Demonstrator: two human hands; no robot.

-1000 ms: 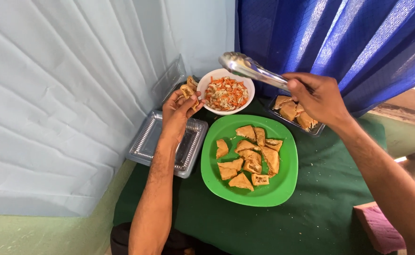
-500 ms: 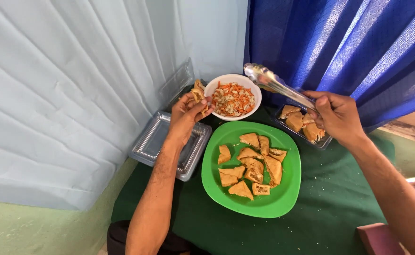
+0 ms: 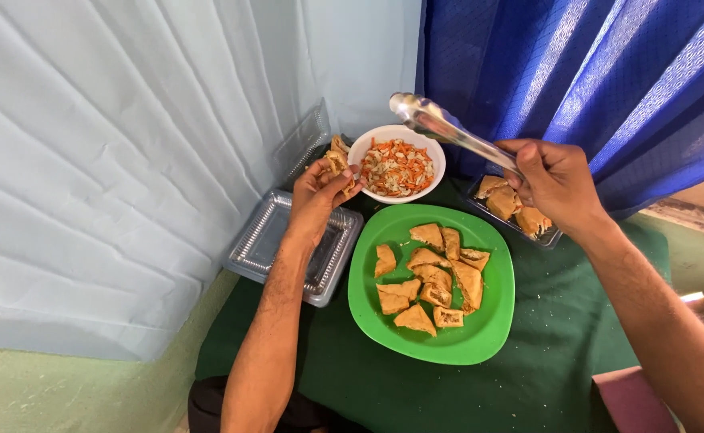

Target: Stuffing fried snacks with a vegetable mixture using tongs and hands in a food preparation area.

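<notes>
A: Clearance?
B: Table's near edge open; far edge crowded by salad bowl.
A: Hands?
B: Left hand grasps fried piece beside bowl; right hand clenches tongs, raised above it.

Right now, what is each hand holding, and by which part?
The left hand grips a fried pastry by its lower end, fingertips around it. The right hand holds metal tongs by the handle end.

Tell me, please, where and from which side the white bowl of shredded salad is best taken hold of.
Grip the white bowl by its bare rim on the near-left side, probably from above: the tongs hang over its far right, and the left hand is already beside that edge.
</notes>
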